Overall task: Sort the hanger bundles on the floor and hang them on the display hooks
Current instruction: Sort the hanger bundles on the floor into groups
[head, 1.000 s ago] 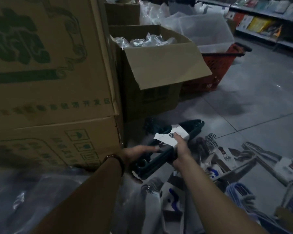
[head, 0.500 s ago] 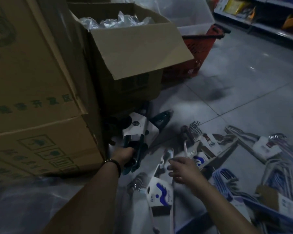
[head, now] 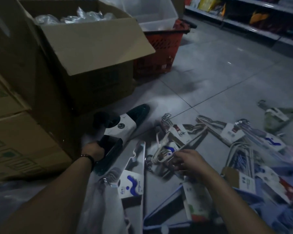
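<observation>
Nearest item: white bundle with blue-swirl label [head: 131, 184], flat on the floor [head: 218, 78] between the two forearms, untouched.
Right hand [head: 188, 160]: reaches forward over the pile with the palm down. Its fingers are curled narrow onto the rods of a pale hanger bundle [head: 161, 153], and the grip looks only just taken.
Change, right: a second ago this hand shared the dark bundle, and half a second ago it hovered free above the pile. It has now landed on the pale one.
Left hand [head: 93, 150]: has a banded wrist and is held low beside the stacked cartons [head: 24, 141]. The fingers are wrapped round the lower end of the dark green hanger bundle [head: 123, 128].
Change, left: it now carries that bundle alone, with the far tip angled up off the tiles.
Meaning for task: one bundle is picked out and a second is being gathered, so sorting is under way and hanging has not started.
Remaining stock: scattered bundles [head: 230, 132] lie spread across the floor to the right, unsorted.
Mid-distance: an open cardboard box [head: 95, 48] holds plastic wrap, with a red basket [head: 159, 53] behind it.
Far: shelves [head: 260, 19]. No display hooks are in view.
</observation>
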`<state>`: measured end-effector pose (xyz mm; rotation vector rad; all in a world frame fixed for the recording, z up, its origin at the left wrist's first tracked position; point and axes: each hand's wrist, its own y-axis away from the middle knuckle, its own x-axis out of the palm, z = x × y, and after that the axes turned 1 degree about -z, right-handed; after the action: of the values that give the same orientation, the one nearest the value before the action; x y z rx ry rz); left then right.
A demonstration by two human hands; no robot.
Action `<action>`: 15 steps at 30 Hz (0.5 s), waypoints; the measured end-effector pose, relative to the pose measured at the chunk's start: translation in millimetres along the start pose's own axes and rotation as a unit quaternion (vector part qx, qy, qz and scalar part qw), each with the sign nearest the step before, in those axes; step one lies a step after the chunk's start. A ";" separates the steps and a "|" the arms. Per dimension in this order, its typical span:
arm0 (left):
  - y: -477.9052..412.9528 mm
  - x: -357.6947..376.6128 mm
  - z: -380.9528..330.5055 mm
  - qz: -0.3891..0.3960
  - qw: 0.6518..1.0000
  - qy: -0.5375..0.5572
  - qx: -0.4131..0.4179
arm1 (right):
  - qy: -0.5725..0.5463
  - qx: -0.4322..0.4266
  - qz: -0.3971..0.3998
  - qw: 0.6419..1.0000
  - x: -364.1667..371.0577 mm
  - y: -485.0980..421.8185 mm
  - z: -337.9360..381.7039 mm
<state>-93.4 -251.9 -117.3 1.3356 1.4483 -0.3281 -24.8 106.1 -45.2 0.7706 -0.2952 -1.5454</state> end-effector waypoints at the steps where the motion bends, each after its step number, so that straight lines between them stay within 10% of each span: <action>1: 5.3 3.2 -4.8 -0.008 1.000 -0.026 0.008 | 0.001 -0.003 -0.003 1.000 -8.6 0.0 -2.4; 11: 43.6 11.5 -37.8 -0.165 0.986 -0.030 0.022 | 0.243 -0.081 -0.001 0.967 -130.7 31.1 -1.4; 15: 83.5 14.9 -75.6 -0.135 0.951 -0.052 0.274 | 0.268 -0.030 -0.068 0.961 -189.1 41.8 -17.6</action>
<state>-58.6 -157.6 -64.3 1.5194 1.5103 -1.0264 9.6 285.1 22.5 1.1433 0.2077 -1.4020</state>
